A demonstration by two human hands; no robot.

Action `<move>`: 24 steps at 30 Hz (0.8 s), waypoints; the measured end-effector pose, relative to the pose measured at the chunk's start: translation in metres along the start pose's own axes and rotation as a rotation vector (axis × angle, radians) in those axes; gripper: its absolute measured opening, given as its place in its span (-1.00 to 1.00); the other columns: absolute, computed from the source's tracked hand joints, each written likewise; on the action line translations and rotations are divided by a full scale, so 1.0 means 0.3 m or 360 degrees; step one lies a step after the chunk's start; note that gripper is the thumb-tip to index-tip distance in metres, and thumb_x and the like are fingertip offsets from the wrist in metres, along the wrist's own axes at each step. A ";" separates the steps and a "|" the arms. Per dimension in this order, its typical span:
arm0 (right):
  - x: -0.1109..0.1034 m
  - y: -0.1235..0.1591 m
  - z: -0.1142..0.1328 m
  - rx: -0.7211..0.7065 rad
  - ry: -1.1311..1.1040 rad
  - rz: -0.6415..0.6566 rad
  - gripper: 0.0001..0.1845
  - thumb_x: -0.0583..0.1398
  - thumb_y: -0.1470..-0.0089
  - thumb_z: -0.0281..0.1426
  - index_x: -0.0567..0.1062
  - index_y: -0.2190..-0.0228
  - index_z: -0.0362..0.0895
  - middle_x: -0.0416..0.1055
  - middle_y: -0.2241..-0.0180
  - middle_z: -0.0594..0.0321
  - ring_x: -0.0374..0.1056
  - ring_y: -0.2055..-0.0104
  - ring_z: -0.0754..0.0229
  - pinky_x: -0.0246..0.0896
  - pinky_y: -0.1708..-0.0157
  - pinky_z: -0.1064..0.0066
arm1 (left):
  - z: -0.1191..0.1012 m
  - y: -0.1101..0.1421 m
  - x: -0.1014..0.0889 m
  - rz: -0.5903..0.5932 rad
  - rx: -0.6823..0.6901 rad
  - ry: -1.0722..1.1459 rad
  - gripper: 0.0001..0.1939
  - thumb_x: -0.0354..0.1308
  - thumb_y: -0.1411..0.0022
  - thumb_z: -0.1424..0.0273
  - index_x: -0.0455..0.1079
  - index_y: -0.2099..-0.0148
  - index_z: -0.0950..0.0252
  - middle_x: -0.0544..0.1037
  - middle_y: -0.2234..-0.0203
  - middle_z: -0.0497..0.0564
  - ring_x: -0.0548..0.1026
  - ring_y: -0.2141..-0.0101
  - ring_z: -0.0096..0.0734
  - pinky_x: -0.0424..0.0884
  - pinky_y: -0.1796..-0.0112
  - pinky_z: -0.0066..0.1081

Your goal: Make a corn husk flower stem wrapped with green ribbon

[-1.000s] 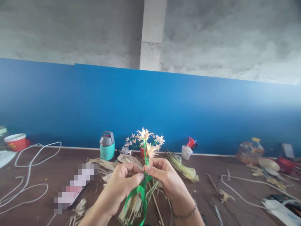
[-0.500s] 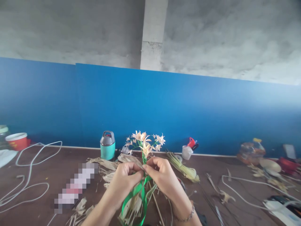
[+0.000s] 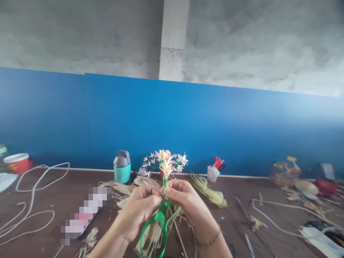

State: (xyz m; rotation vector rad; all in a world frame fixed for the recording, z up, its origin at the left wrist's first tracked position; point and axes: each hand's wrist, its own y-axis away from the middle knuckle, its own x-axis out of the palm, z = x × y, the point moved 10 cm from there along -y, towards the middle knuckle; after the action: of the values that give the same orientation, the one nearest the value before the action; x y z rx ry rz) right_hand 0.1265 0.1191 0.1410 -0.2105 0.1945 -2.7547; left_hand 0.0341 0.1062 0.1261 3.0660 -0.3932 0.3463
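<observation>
A spray of small cream and pale peach flowers (image 3: 167,166), with a green-wrapped stem (image 3: 165,182), stands upright in front of me. My right hand (image 3: 185,199) pinches the stem between thumb and fingers. From the other side, my left hand (image 3: 141,206) is closed at the stem, its fingertips almost meeting the right ones. A green ribbon-like strip (image 3: 164,229) hangs in a loop below both hands; where it meets the stem is hidden by my fingers. Dried pale husks (image 3: 150,238) lie on the table underneath.
A teal lidded container (image 3: 122,168) stands behind on the brown table (image 3: 113,222). Right of the flowers are a bundle of pale green strips (image 3: 208,191) and a white cup (image 3: 213,173) with tools. White cables (image 3: 33,197) curl at left. A blue panel (image 3: 188,122) closes the back.
My fingers have shifted slightly at the stem, and the flower heads have turned a little. The green loop has moved slightly. Both hands keep their pinch.
</observation>
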 end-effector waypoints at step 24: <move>0.002 -0.007 0.002 0.0015 -0.0091 -0.0164 -0.62 0.40 0.31 -0.20 0.38 0.61 -0.19 0.12 0.71 0.46 -0.10 0.62 0.41 -0.27 0.58 0.48 | -0.047 0.016 -0.031 -0.0169 0.0128 -0.0474 -0.82 0.16 0.08 0.36 0.27 0.61 0.29 0.14 0.80 -0.23 0.02 0.70 -0.63 -0.10 0.64 -0.52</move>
State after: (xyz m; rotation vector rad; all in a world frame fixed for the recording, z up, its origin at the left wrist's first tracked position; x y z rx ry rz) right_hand 0.1254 0.1207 0.1420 -0.3043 0.1601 -2.8465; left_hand 0.0211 0.1047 0.1378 3.2057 -0.2272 -0.1026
